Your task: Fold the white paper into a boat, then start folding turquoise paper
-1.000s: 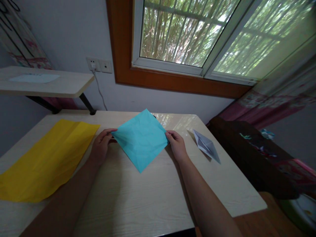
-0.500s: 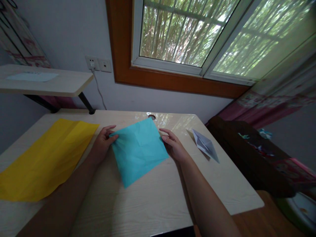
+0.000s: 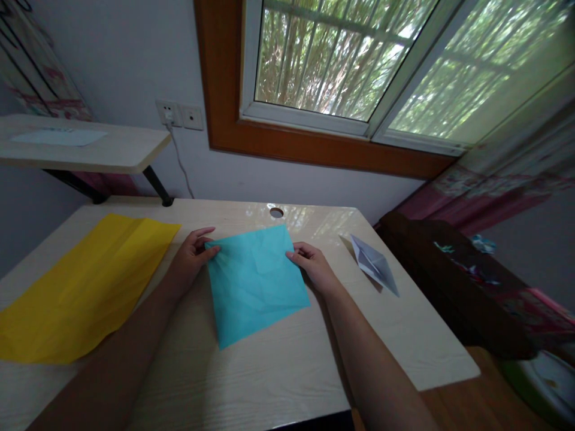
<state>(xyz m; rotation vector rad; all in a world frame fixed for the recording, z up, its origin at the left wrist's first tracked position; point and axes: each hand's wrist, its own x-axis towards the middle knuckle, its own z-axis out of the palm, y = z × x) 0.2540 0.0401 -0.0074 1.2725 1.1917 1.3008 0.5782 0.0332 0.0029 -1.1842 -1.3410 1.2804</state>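
A creased sheet of turquoise paper (image 3: 257, 281), roughly square, is held over the middle of the desk. Its upper left corner is pinched by my left hand (image 3: 194, 256), thumb on top and fingers behind. At the right edge, near the upper corner, my right hand (image 3: 311, 263) grips the sheet between thumb and fingers. The fingers behind the paper are partly hidden. To the left of my left forearm lies a large yellow sheet (image 3: 90, 287). A folded white paper boat (image 3: 374, 263) rests on the desk, right of my right hand.
The pale wooden desk (image 3: 269, 383) has a round cable hole (image 3: 277, 212) near its back edge. A raised shelf (image 3: 135, 146) with a sheet of paper (image 3: 58, 137) stands at the left. Part of a black object (image 3: 314, 422) shows at the front edge.
The turquoise sheet has turned slightly and its upper corner has come down, uncovering the cable hole. My right hand's thumb now presses on its right edge; before, it only touched near it.
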